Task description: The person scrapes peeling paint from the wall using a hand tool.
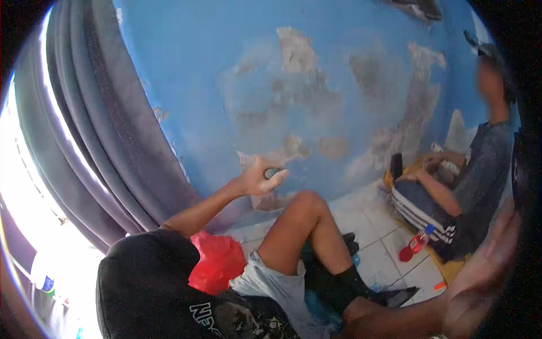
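My left hand (263, 177) is raised in front of the blue wall, its fingers closed round a small dark round object (271, 173). Only one end of that object shows, so I cannot make out what it is. Blurred skin fills the lower right edge, close to the camera. It may be part of my right arm or my right hand (494, 254), but no fingers can be made out there. Below my left forearm lies a red plastic bag (217, 263), beside the grey shorts and a raised knee.
A person (480, 169) in a dark shirt sits at the right by the wall, hands near their lap. On the tiled floor (367, 260) stands a bottle of red liquid (415, 244) with a blue cap. Grey curtains (101, 130) hang at the left. The wall (192, 73) has peeling patches.
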`<act>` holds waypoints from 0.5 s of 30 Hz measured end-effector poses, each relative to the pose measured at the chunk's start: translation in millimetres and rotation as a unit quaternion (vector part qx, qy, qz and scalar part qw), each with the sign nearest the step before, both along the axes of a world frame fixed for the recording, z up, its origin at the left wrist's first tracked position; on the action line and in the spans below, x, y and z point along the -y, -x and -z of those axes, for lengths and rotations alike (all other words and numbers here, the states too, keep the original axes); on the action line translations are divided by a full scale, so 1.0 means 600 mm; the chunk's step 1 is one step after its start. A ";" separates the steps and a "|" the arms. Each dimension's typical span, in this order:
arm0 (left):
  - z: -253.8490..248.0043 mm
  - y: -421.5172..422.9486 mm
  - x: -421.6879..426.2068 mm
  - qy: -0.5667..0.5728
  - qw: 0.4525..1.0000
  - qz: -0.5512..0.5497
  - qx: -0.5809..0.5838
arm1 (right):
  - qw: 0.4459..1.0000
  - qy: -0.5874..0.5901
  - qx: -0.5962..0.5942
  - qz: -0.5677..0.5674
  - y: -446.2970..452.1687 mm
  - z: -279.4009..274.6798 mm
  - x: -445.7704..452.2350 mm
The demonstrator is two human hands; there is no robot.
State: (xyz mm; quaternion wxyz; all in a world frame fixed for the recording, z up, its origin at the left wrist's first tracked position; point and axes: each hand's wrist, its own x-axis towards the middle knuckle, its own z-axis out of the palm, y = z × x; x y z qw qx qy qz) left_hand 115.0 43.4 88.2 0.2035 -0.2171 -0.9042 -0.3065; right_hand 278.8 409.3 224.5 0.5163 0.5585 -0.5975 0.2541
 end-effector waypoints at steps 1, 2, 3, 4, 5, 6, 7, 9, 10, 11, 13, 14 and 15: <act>0.014 0.000 -0.003 -0.059 0.995 -0.051 0.065 | 1.000 -0.002 0.005 -0.009 0.013 0.001 0.003; 0.025 0.011 0.008 -0.061 0.994 -0.049 0.071 | 1.000 -0.003 0.002 -0.013 0.022 -0.003 0.007; 0.031 0.023 0.032 0.008 0.999 -0.018 0.028 | 1.000 -0.004 0.001 -0.016 0.030 0.003 0.009; 0.032 0.030 0.039 0.072 0.997 0.010 -0.016 | 1.000 -0.005 0.002 -0.018 0.040 0.006 0.009; 0.037 0.038 0.040 0.067 0.997 0.009 -0.022 | 1.000 -0.005 -0.002 -0.022 0.046 0.013 0.010; 0.045 0.044 0.041 0.049 0.998 0.011 -0.043 | 1.000 -0.007 0.001 -0.026 0.054 0.021 0.011; 0.054 0.047 0.036 0.027 0.998 0.011 -0.064 | 1.000 -0.008 0.004 -0.027 0.064 0.026 0.009; 0.058 0.046 0.032 0.015 0.998 0.017 -0.055 | 1.000 -0.016 0.002 -0.026 0.080 0.039 0.010; 0.057 0.057 0.032 0.024 0.998 0.032 -0.043 | 1.000 -0.017 -0.002 -0.024 0.087 0.047 0.009; 0.060 0.066 0.034 0.016 0.999 0.029 -0.040 | 1.000 -0.017 0.000 -0.025 0.092 0.051 0.010; 0.089 0.069 0.027 -0.014 0.999 -0.033 -0.014 | 0.999 -0.016 0.008 -0.035 0.105 0.043 0.012; 0.096 0.072 0.027 -0.011 0.999 -0.031 0.000 | 0.999 -0.008 0.014 -0.037 0.113 0.038 0.014; 0.102 0.077 0.027 0.005 0.999 -0.042 -0.021 | 0.999 -0.001 0.019 -0.040 0.122 0.035 0.013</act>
